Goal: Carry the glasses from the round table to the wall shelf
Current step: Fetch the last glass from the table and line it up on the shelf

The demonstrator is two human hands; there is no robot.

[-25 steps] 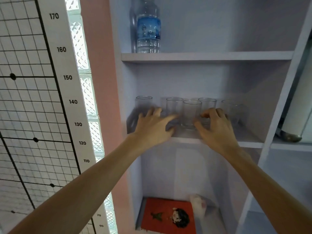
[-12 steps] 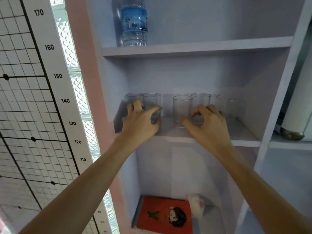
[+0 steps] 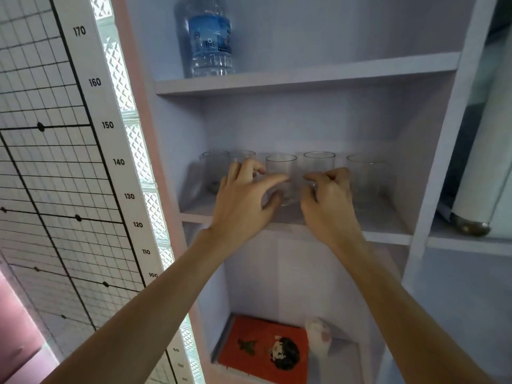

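both hands loose around the middle glass

our left hand and right hand flank the middle glass on the wall shelf, fingers spread and curled, neither one closed on it. whether the left thumb touches the base of that glass we cannot tell; the clear wall blurs into the skin there. the right hand's fingertips sit just beside its right wall, and contact is again hard to read.

five glasses stand upright in a row on this shelf board. left of the middle glass, the far-left glass shows well, while the second glass is mostly hidden behind our left fingers, only its rim clear. right of the middle glass stands the fourth glass, its lower half covered by our right knuckles, and beyond it the far-right glass, faint against the pale back panel.

above the middle glass, one board up, a water bottle is cut off at the top edge. below it, in the bottom compartment, lies a red book, with a small white object too blurred to name.
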